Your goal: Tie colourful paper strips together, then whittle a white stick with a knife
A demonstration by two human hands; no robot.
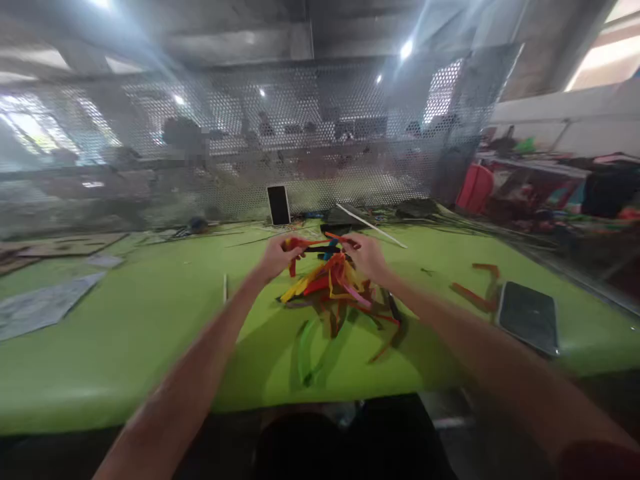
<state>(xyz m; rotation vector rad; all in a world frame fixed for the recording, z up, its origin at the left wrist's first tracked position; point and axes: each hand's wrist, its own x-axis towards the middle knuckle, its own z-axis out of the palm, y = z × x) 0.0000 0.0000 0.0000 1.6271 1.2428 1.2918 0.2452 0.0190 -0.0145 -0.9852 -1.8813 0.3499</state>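
Both my arms reach forward over a green tabletop (160, 320). My left hand (281, 257) is closed on a red strip, whose loose end hangs below the fingers. On the other side, my right hand (364, 255) pinches an orange-red strip (336, 236). A dark strip (323, 249) spans the gap between the hands; which fingers hold it is hard to tell. Just below lies a loose heap of coloured strips (333, 280), in yellow, red, orange and pink. A green strip (303, 353) curves on the table nearer to me. Blur hides the finger details.
A phone (279, 205) leans upright at the back, before a perforated metal screen (310, 140). A long white stick (373, 225) lies at the back right. Right of the heap are a dark flat device (528, 317) and orange strips (473, 297). Paper sheets (50, 307) lie far left.
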